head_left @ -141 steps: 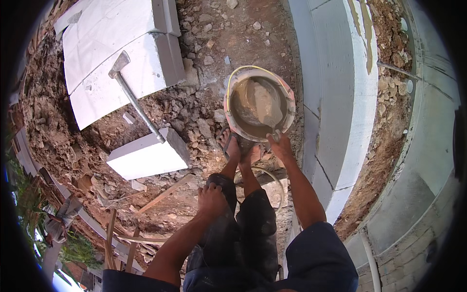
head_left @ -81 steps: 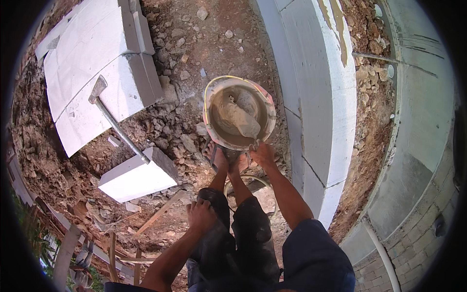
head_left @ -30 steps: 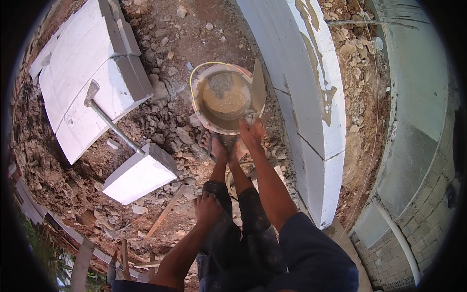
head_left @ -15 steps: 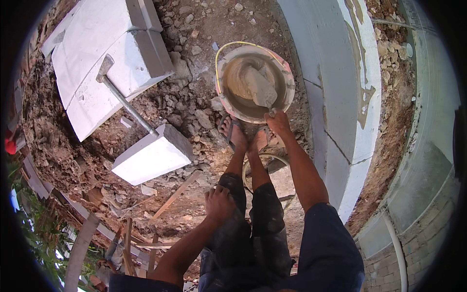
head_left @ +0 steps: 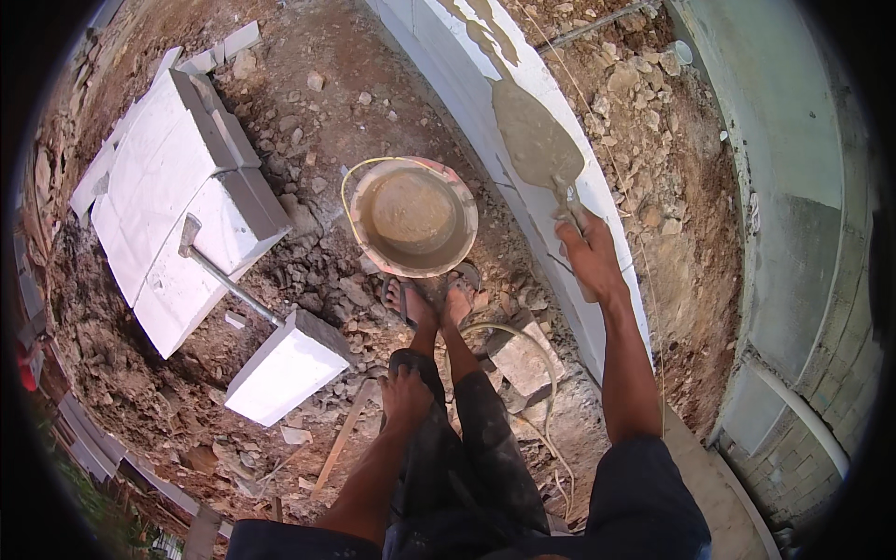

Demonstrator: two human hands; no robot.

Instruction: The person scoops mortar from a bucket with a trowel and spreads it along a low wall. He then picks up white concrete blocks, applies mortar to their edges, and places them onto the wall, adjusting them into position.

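My right hand (head_left: 590, 250) grips the handle of a trowel (head_left: 536, 135), whose mortar-covered blade lies over the top of the low white block wall (head_left: 586, 196) on my right. A streak of wet grey mortar (head_left: 490, 39) runs along the wall top beyond the blade. My left hand (head_left: 407, 397) rests on my left knee, fingers apart and holding nothing. In front of my sandalled feet stands a round bucket (head_left: 457, 245) with a yellow handle on its far left side, partly filled with wet mortar (head_left: 411, 213).
At left, large white blocks (head_left: 154, 201) lie stacked, with a long-handled hammer (head_left: 229, 282) across them and a smaller white block (head_left: 289, 369). A hose (head_left: 549, 364) curls beside my right leg. A thin string (head_left: 644, 266) runs along the wall's far side; rubble covers the ground.
My right hand has lifted the trowel out of the bucket and carried it right, over the wall top. The view has shifted right; my left hand stays on the knee.
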